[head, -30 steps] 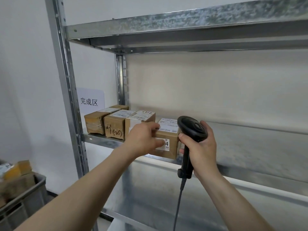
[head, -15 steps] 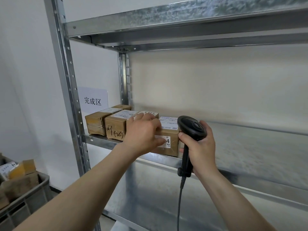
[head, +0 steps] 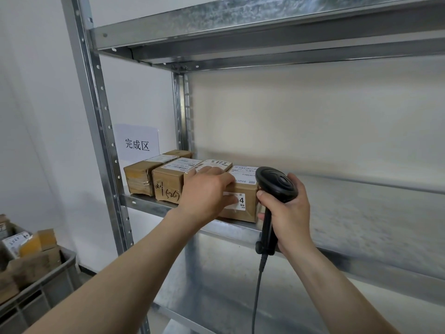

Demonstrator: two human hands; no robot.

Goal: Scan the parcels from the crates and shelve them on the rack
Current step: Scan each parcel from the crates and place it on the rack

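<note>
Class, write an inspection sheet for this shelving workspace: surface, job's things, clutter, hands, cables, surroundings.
Surface: galvanised rack shelf, mostly bare to the right.
Job's things: four cardboard parcels in a row at the shelf's left end; barcode scanner.
Clutter: nothing seen.
Hands: left hand on the rightmost parcels; right hand grips the scanner.
Cables: scanner cable hangs down.
Surroundings: wall sign; grey crate holding parcels.
</note>
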